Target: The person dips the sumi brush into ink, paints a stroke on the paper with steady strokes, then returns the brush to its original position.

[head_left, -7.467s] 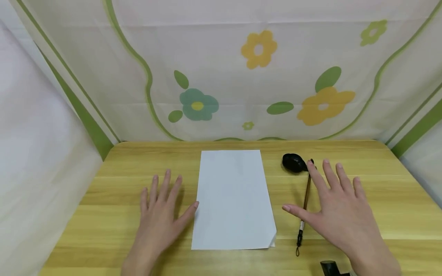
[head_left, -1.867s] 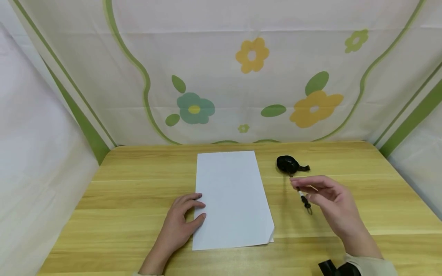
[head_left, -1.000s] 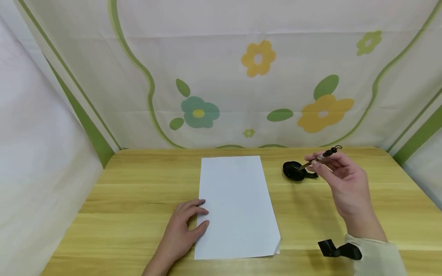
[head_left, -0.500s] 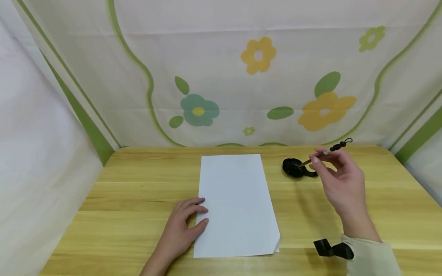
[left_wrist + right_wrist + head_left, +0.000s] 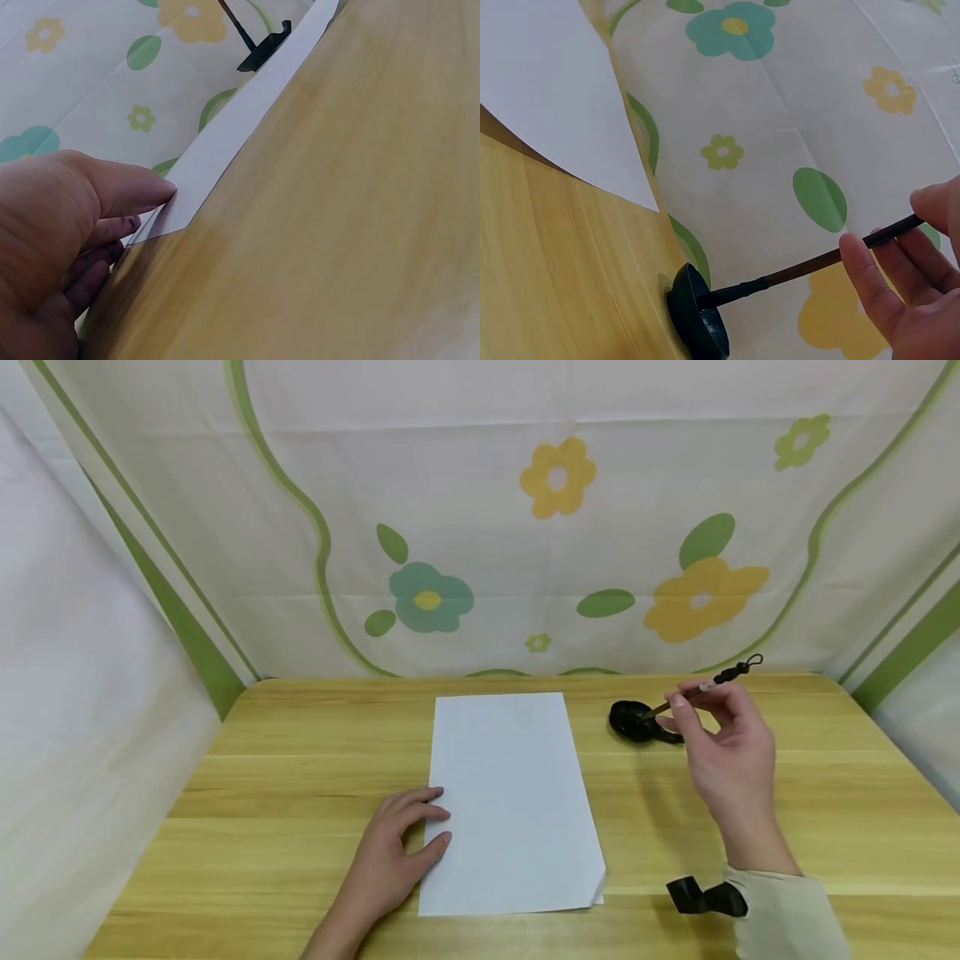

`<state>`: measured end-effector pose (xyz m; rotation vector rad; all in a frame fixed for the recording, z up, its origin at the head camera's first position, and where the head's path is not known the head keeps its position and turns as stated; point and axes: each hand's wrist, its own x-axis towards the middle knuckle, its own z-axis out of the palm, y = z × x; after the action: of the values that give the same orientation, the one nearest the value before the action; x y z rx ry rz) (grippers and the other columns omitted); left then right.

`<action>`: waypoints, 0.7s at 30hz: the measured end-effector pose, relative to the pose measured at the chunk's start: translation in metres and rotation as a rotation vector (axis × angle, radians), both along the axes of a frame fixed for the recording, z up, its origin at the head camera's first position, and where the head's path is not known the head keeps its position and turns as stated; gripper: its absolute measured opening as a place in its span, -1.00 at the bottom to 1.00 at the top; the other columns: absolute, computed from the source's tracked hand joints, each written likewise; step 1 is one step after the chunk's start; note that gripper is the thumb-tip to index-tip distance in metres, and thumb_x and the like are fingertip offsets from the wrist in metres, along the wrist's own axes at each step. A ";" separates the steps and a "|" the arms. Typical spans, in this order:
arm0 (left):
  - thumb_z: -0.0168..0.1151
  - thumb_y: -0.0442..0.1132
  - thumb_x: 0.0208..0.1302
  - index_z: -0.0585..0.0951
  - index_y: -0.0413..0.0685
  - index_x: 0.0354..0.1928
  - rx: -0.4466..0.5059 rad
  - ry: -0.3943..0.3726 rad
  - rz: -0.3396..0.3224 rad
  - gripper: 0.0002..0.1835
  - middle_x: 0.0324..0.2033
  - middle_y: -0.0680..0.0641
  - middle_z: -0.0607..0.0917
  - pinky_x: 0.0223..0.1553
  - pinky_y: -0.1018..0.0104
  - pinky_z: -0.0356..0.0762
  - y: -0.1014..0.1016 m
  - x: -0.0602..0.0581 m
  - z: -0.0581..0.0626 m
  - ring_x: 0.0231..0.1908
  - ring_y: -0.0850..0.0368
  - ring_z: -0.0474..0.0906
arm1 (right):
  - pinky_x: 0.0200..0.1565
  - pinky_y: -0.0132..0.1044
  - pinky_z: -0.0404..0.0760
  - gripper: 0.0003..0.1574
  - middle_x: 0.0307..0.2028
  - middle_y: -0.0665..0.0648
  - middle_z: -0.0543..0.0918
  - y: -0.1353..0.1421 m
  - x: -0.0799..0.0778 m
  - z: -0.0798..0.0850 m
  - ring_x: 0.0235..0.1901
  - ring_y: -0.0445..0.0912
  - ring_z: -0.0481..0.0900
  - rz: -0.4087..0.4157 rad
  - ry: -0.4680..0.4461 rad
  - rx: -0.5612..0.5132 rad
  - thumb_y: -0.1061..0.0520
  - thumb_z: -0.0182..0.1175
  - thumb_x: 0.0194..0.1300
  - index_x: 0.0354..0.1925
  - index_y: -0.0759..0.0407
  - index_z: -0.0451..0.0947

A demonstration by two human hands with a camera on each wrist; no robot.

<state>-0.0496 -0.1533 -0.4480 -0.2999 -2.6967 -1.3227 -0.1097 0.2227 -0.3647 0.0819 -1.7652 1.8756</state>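
Note:
My right hand [image 5: 731, 752] pinches a calligraphy brush [image 5: 806, 268] between thumb and fingers. The brush slants, its looped black end up to the right, its tip down inside a small black ink dish [image 5: 632, 720] with a curved handle. In the right wrist view the ink dish [image 5: 694, 319] stands on the table with the dark brush tip in its hollow. White paper [image 5: 513, 802] lies left of the dish, its lower right corner curled. My left hand [image 5: 393, 852] rests on the paper's left edge, fingers loosely bent, fingertips on the sheet.
Everything lies on a wooden table [image 5: 262, 793]. Behind it hangs a white curtain [image 5: 480, 502] with printed flowers and leaves. A black piece [image 5: 705, 897] sticks out from the right sleeve [image 5: 787, 914] at the wrist.
Both hands lay spread over the table at first. Since then my right hand has taken up the brush and brought its tip into the ink dish; my left hand has settled on the paper's edge.

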 end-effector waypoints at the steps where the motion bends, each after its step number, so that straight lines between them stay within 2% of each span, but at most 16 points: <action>1: 0.59 -0.31 0.24 0.78 0.35 -0.13 0.000 0.000 0.001 -0.69 0.26 0.24 0.73 0.36 -0.06 0.56 0.000 0.000 0.000 0.35 0.08 0.55 | -0.10 -0.37 0.81 -0.89 -0.03 0.18 0.65 0.000 0.000 0.000 0.00 -0.10 0.73 -0.002 0.007 0.000 0.45 0.25 0.47 -0.07 0.43 0.55; 9: 0.59 -0.31 0.24 0.79 0.34 -0.13 -0.002 -0.003 0.000 -0.69 0.27 0.22 0.73 0.36 -0.08 0.55 0.000 -0.001 0.001 0.36 0.07 0.54 | -0.07 -0.30 0.82 -0.83 0.00 0.17 0.66 0.002 0.001 0.004 -0.04 -0.06 0.76 -0.019 0.119 -0.059 0.49 0.23 0.44 -0.04 0.39 0.54; 16: 0.59 -0.30 0.25 0.79 0.34 -0.12 0.005 -0.013 -0.006 -0.70 0.28 0.21 0.72 0.36 -0.11 0.55 0.000 -0.001 0.002 0.37 0.07 0.54 | -0.12 -0.33 0.82 -0.63 -0.02 0.16 0.65 0.003 0.000 0.003 -0.07 -0.06 0.75 -0.102 0.104 -0.002 0.46 0.24 0.44 0.17 0.40 0.51; 21: 0.59 -0.30 0.25 0.79 0.34 -0.12 0.006 -0.015 -0.004 -0.70 0.28 0.21 0.72 0.36 -0.09 0.55 0.000 0.000 0.002 0.37 0.08 0.53 | -0.14 -0.36 0.81 -0.57 -0.04 0.15 0.59 0.005 0.001 0.003 -0.07 -0.10 0.79 -0.165 0.082 0.066 0.39 0.23 0.49 0.26 0.26 0.48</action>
<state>-0.0500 -0.1535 -0.4460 -0.2959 -2.7058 -1.3388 -0.1086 0.2275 -0.3617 0.0359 -1.7244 1.6743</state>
